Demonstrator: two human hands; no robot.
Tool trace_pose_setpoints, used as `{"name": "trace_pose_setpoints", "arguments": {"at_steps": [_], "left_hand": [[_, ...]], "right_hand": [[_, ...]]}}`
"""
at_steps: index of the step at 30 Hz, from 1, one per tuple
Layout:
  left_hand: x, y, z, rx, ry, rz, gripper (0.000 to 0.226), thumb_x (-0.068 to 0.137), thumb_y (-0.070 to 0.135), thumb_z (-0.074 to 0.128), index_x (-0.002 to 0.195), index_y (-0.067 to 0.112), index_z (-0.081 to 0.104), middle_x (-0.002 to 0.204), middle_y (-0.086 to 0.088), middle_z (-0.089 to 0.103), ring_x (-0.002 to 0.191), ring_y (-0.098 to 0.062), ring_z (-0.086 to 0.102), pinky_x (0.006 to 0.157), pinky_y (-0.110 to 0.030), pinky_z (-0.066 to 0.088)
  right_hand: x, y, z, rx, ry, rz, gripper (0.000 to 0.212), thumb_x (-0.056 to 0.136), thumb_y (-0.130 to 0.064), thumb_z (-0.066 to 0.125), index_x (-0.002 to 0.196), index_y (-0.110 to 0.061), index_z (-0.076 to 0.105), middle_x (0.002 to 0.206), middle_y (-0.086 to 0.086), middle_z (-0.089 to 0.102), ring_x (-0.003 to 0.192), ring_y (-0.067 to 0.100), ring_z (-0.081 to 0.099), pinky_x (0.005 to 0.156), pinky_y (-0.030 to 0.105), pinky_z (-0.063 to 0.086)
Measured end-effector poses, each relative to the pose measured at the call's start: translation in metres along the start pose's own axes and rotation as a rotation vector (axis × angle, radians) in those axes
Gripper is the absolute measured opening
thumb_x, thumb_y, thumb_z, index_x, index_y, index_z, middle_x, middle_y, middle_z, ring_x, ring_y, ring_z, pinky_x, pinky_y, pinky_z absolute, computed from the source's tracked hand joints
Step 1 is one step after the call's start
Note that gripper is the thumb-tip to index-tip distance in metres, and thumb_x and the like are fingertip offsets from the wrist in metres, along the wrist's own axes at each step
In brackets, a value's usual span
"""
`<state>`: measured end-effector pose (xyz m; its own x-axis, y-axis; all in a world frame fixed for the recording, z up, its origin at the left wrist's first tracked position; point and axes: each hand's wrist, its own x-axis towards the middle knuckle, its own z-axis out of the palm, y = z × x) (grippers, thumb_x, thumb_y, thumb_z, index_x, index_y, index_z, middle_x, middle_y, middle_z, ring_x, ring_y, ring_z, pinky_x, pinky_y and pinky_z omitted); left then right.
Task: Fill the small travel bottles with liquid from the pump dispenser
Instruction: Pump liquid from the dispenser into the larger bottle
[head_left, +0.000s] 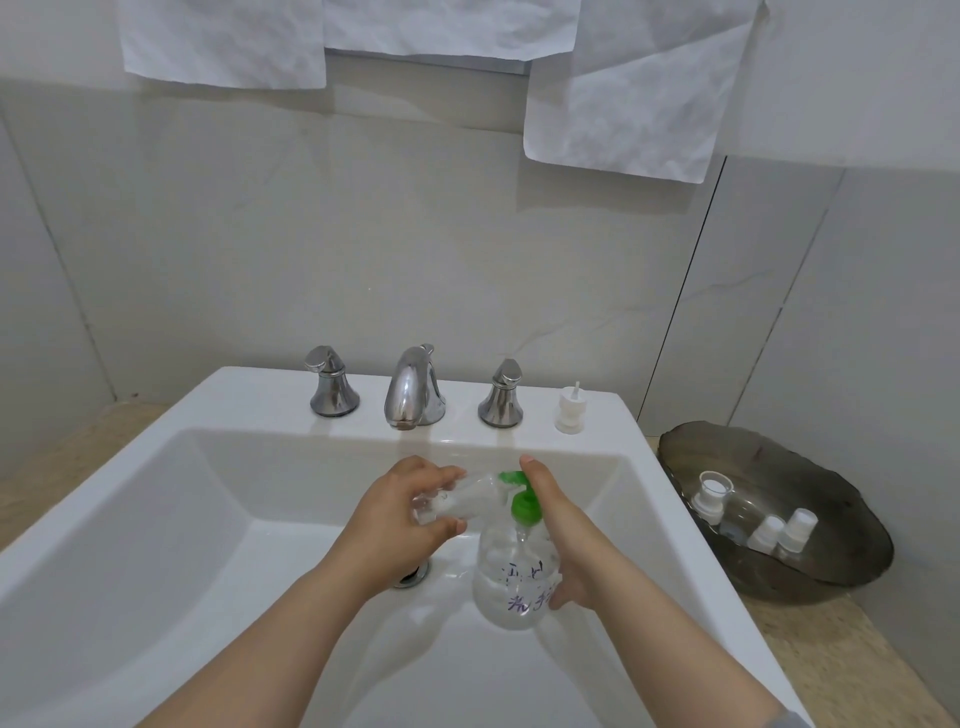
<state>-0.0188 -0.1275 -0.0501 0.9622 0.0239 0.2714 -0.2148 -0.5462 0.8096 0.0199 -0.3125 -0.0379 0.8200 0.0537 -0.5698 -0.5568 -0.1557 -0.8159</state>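
**Pumping into the travel bottle over the basin**

Head view. Both hands worked above the white sink. The left hand gripped a small clear travel bottle, fingers and thumb curled round it. It lay tipped almost on its side, its mouth turned toward the green pump head. The right hand held the pump dispenser, fingers wrapped round the clear round body and one finger reaching up over the pump head. Whether the nozzle tip sat inside the mouth could not be made out, since clear plastic overlapped clear plastic there.

To do this step well, I judge, the mouth should be brought right under the nozzle tip before pressing. The strokes should be short and slow, and the bottle raised nearer upright as it fills so that nothing runs back out. Working over the basin means any drip falls harmlessly.

By count:
- One pump dispenser.
- One travel bottle in hand.
- Three more small bottles in the dark dish on the counter to the right. How full they were I could not tell.
- One loose white cap with a short tube, standing on the sink's ledge.
- One chrome spout between two handles.
- Three sheets of white paper hanging on the wall above.
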Motion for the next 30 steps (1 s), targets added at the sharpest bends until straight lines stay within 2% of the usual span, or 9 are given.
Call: {"name": "trace_pose_setpoints", "arguments": {"at_steps": [2, 6, 10, 15, 17, 22, 26, 28, 30], "left_hand": [[-0.0004, 0.0003, 0.0, -0.001, -0.002, -0.002, 0.044, 0.075, 0.012, 0.076, 0.113, 0.03, 0.065, 0.101, 0.01, 0.056, 0.097, -0.003, 0.056, 0.076, 0.003, 0.035], [-0.0007, -0.0003, 0.0005, 0.02, -0.006, -0.001, 0.045, 0.075, 0.014, 0.077, 0.116, 0.029, 0.065, 0.102, 0.009, 0.056, 0.095, -0.001, 0.055, 0.076, 0.003, 0.034], [-0.0007, -0.0034, 0.0015, 0.067, -0.035, -0.026, 0.046, 0.075, 0.018, 0.076, 0.118, 0.029, 0.063, 0.102, 0.013, 0.055, 0.097, -0.001, 0.055, 0.077, -0.001, 0.034], [-0.0016, -0.004, 0.0017, 0.074, -0.05, -0.035, 0.046, 0.076, 0.018, 0.076, 0.119, 0.029, 0.063, 0.102, 0.014, 0.055, 0.096, -0.002, 0.055, 0.077, -0.002, 0.035], [-0.0017, -0.0046, 0.0017, 0.076, -0.049, -0.038, 0.046, 0.076, 0.019, 0.077, 0.119, 0.029, 0.063, 0.103, 0.014, 0.055, 0.096, -0.002, 0.055, 0.077, -0.003, 0.036], [-0.0018, -0.0031, 0.0015, 0.057, -0.05, -0.041, 0.045, 0.076, 0.017, 0.077, 0.117, 0.031, 0.063, 0.103, 0.012, 0.055, 0.098, -0.004, 0.056, 0.083, -0.004, 0.038], [-0.002, -0.0016, 0.0009, 0.043, -0.04, -0.034, 0.045, 0.075, 0.016, 0.077, 0.116, 0.031, 0.064, 0.103, 0.011, 0.056, 0.098, -0.003, 0.056, 0.077, 0.001, 0.035], [-0.0011, -0.0003, 0.0002, 0.023, -0.027, -0.023, 0.045, 0.075, 0.015, 0.077, 0.116, 0.031, 0.064, 0.102, 0.011, 0.056, 0.097, -0.003, 0.056, 0.076, 0.002, 0.035], [-0.0003, 0.0018, -0.0012, 0.005, -0.02, -0.01, 0.045, 0.075, 0.014, 0.076, 0.115, 0.031, 0.064, 0.102, 0.011, 0.056, 0.095, -0.002, 0.055, 0.076, 0.001, 0.036]], "right_hand": [[-0.0009, 0.0002, 0.0006, -0.005, 0.009, -0.005, 0.06, 0.082, -0.074, 0.046, 0.12, -0.028, 0.049, 0.124, 0.006, 0.046, 0.13, 0.041, 0.04, 0.106, 0.06, 0.028], [-0.0033, 0.0001, 0.0029, -0.031, 0.011, -0.013, 0.073, 0.08, -0.075, 0.047, 0.134, -0.025, 0.049, 0.138, 0.008, 0.047, 0.129, 0.04, 0.042, 0.105, 0.059, 0.031], [-0.0065, -0.0011, 0.0018, -0.04, 0.027, -0.03, 0.067, 0.085, -0.069, 0.048, 0.132, -0.021, 0.049, 0.118, 0.006, 0.045, 0.126, 0.038, 0.043, 0.101, 0.056, 0.034], [-0.0075, -0.0005, 0.0039, -0.044, 0.041, -0.048, 0.067, 0.086, -0.067, 0.048, 0.132, -0.019, 0.05, 0.116, 0.005, 0.045, 0.124, 0.038, 0.043, 0.1, 0.057, 0.035], [-0.0072, -0.0005, 0.0043, -0.046, 0.042, -0.055, 0.066, 0.086, -0.068, 0.047, 0.13, -0.019, 0.051, 0.116, 0.006, 0.046, 0.12, 0.037, 0.046, 0.099, 0.057, 0.035], [-0.0072, 0.001, 0.0023, -0.041, 0.049, -0.062, 0.049, 0.088, -0.065, 0.046, 0.11, -0.022, 0.048, 0.112, 0.005, 0.044, 0.109, 0.033, 0.044, 0.097, 0.054, 0.036], [-0.0076, 0.0022, -0.0001, -0.02, 0.038, -0.055, 0.051, 0.085, -0.069, 0.047, 0.111, -0.025, 0.048, 0.112, 0.004, 0.046, 0.102, 0.029, 0.042, 0.095, 0.052, 0.037], [-0.005, 0.0014, -0.001, -0.007, 0.016, -0.043, 0.054, 0.084, -0.072, 0.046, 0.114, -0.028, 0.049, 0.114, 0.004, 0.047, 0.107, 0.031, 0.045, 0.099, 0.053, 0.035], [-0.0028, 0.0001, -0.0005, -0.008, 0.004, -0.029, 0.06, 0.082, -0.076, 0.043, 0.121, -0.031, 0.05, 0.121, 0.004, 0.048, 0.123, 0.036, 0.045, 0.105, 0.057, 0.029]]}}
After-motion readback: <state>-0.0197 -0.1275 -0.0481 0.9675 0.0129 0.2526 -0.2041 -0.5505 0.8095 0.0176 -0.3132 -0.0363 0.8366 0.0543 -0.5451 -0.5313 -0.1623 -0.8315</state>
